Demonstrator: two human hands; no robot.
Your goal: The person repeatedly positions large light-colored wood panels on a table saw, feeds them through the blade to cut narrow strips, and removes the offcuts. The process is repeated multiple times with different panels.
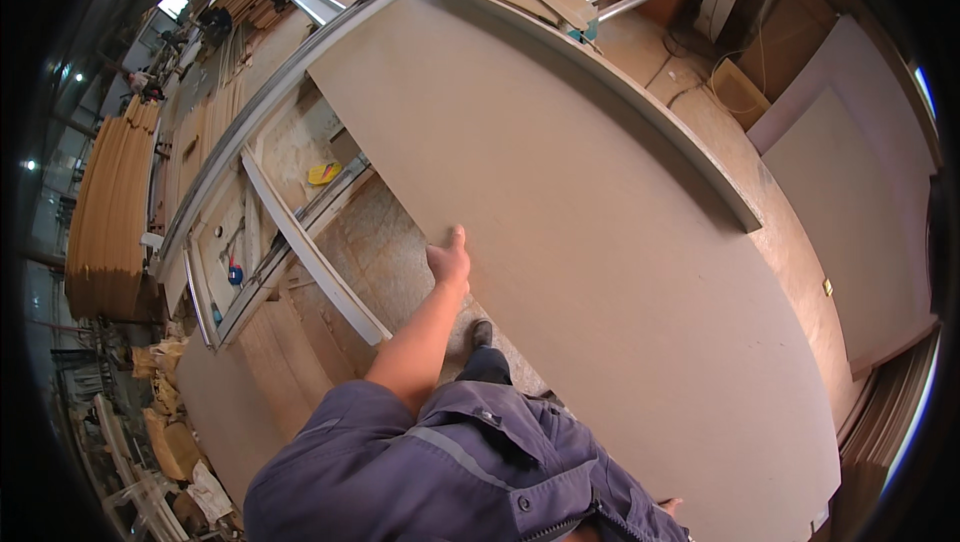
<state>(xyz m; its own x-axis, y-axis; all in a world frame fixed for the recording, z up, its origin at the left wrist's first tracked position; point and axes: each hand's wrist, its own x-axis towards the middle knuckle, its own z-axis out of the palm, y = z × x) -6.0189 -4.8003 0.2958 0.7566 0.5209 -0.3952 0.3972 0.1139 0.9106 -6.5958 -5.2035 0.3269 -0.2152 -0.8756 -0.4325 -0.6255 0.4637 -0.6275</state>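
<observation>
A large flat greyish-brown panel (600,272) stretches from the far middle to the lower right. My left hand (449,262) grips its near long edge, thumb on top and the other fingers out of sight below. Low in the picture, a small part of my right hand (671,507) shows against the panel; my jacket hides the rest, so its grip is unclear. A long straight rail (610,92) lies along the panel's far right side.
Left of the panel is a saw table frame (300,237) with metal rails, holding a yellow item (323,174) and a blue tape measure (235,273). Stacked boards (115,212) stand at far left. Another large panel (860,212) leans at right. My shoe (482,333) is beneath the edge.
</observation>
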